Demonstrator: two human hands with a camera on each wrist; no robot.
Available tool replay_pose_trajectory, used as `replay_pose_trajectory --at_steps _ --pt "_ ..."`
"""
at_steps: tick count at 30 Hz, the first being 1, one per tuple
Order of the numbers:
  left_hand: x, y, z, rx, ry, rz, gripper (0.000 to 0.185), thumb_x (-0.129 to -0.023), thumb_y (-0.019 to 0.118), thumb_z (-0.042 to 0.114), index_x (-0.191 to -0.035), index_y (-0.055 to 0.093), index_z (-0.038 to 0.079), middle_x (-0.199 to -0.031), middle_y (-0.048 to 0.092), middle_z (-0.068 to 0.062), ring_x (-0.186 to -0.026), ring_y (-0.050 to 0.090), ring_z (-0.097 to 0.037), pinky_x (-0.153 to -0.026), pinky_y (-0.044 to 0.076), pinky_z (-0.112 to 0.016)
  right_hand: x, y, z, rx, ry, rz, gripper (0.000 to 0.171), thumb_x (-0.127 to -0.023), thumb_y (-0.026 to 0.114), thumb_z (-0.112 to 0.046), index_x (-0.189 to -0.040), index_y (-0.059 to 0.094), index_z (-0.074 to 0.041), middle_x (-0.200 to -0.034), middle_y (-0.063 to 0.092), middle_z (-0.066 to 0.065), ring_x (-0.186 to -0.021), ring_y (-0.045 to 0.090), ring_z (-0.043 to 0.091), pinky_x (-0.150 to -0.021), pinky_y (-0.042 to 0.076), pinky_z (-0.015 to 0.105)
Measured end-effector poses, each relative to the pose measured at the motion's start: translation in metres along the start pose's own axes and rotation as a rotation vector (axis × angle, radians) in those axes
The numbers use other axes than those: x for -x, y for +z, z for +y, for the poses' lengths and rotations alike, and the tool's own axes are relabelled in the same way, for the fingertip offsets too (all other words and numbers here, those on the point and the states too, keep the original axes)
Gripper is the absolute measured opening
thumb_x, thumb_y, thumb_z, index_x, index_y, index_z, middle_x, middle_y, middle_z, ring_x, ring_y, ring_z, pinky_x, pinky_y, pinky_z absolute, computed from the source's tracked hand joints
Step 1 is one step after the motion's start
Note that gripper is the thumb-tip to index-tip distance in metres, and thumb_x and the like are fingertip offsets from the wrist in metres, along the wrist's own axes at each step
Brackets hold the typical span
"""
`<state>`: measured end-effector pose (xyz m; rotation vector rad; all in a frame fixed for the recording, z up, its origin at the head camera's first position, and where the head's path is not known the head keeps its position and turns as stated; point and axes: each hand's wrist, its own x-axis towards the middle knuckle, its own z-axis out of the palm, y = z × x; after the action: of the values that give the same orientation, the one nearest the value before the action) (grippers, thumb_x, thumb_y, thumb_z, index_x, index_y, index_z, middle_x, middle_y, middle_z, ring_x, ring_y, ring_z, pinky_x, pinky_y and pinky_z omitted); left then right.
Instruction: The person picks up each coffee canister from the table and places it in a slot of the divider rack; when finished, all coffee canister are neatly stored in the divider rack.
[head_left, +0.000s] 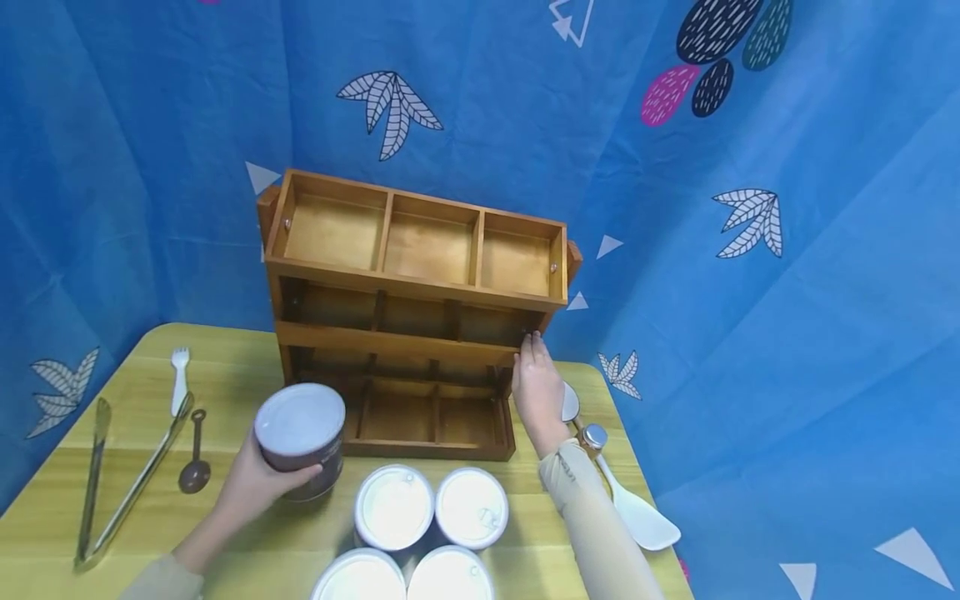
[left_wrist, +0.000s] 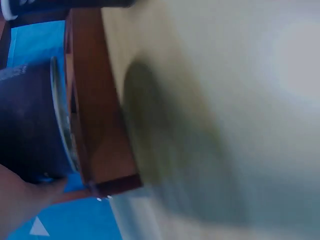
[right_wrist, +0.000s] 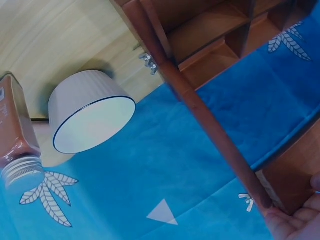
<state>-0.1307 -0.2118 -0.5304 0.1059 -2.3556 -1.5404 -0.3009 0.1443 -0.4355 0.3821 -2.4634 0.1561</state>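
Observation:
My left hand (head_left: 255, 483) grips a dark can (head_left: 303, 475) with a pale lid from its side, at the rack's front left corner. In the left wrist view, the same can (left_wrist: 25, 120) appears close to the rack's wood, with only part of the hand showing. A tiered wooden rack (head_left: 420, 287), divided into compartments, stands at the back of the table. My right hand (head_left: 538, 396) holds the rack's right end at a middle tier. In the right wrist view, thumb and fingers (right_wrist: 280, 225) pinch the wood near the side post.
Several white-lidded cans (head_left: 395, 507) stand at the front middle. Metal tongs (head_left: 142, 483), a white fork (head_left: 180, 379) and a brown spoon (head_left: 196, 475) lie left. A white bowl (right_wrist: 92, 112), a silver-capped bottle (right_wrist: 17, 125) and a white spatula (head_left: 641, 517) are right.

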Motion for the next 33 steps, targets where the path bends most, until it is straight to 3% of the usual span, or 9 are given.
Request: replay_pose_trajectory --at_steps 2,4,8,14,18,24,33 --pt "-0.018 0.003 0.002 -0.004 -0.009 -0.019 0.114 -0.067 0.09 0.018 -0.154 0.018 0.004 -0.141 0.044 -0.028 -0.126 0.048 -0.038 -0.104 0.041 -0.066 0.0 -0.002 0.0 0.003 -0.001 0.0 0.038 -0.099 0.056 -0.016 -0.13 0.059 0.006 -0.135 0.06 0.022 -0.123 0.061 0.031 -0.095 0.056 0.04" --pt "-0.033 0.008 0.001 0.003 -0.018 -0.023 0.112 -0.068 0.09 0.02 -0.153 0.019 0.001 -0.14 0.043 -0.031 -0.126 0.046 -0.047 -0.103 0.04 -0.068 0.0 -0.002 0.0 0.006 -0.003 0.004 0.038 -0.098 0.056 -0.015 -0.129 0.059 0.006 -0.135 0.06 0.022 -0.122 0.062 0.031 -0.094 0.057 0.04" --pt "-0.056 0.02 -0.001 0.028 -0.046 0.001 0.111 -0.069 0.089 0.02 -0.152 0.019 0.001 -0.142 0.041 -0.03 -0.128 0.044 -0.046 -0.105 0.04 -0.064 -0.001 -0.003 0.0 0.017 -0.01 0.025 0.037 -0.097 0.058 -0.014 -0.128 0.061 0.006 -0.133 0.062 0.022 -0.121 0.063 0.031 -0.092 0.058 0.04" --pt "-0.077 0.033 0.001 0.007 -0.127 0.055 0.117 -0.069 0.089 0.026 -0.155 0.013 0.003 -0.149 0.035 -0.029 -0.134 0.039 -0.045 -0.109 0.036 -0.063 -0.001 -0.003 -0.001 0.027 -0.013 0.028 0.037 -0.097 0.059 -0.016 -0.127 0.061 0.006 -0.132 0.062 0.022 -0.121 0.063 0.031 -0.093 0.058 0.039" --pt "-0.084 0.043 -0.005 0.002 -0.152 0.105 0.119 -0.068 0.089 0.025 -0.156 0.011 0.005 -0.152 0.032 -0.027 -0.138 0.036 -0.045 -0.113 0.033 -0.062 -0.001 -0.001 0.0 0.046 -0.015 0.02 0.037 -0.097 0.058 -0.016 -0.127 0.061 0.006 -0.133 0.062 0.022 -0.122 0.062 0.03 -0.097 0.056 0.038" --pt "-0.083 0.055 -0.02 0.008 -0.166 0.185 0.12 -0.065 0.09 0.02 -0.156 0.012 0.005 -0.153 0.03 -0.027 -0.14 0.033 -0.045 -0.116 0.03 -0.062 -0.001 0.001 -0.002 0.045 -0.017 0.017 0.037 -0.098 0.057 -0.017 -0.128 0.061 0.004 -0.134 0.062 0.021 -0.123 0.062 0.03 -0.095 0.057 0.038" --pt "-0.082 0.064 -0.034 -0.035 -0.171 0.164 0.121 -0.065 0.091 0.022 -0.156 0.012 0.004 -0.152 0.03 -0.028 -0.14 0.032 -0.045 -0.115 0.03 -0.064 0.0 0.002 0.001 0.045 0.013 -0.013 0.038 -0.1 0.054 -0.018 -0.131 0.059 0.003 -0.137 0.059 0.02 -0.125 0.06 0.03 -0.093 0.058 0.04"
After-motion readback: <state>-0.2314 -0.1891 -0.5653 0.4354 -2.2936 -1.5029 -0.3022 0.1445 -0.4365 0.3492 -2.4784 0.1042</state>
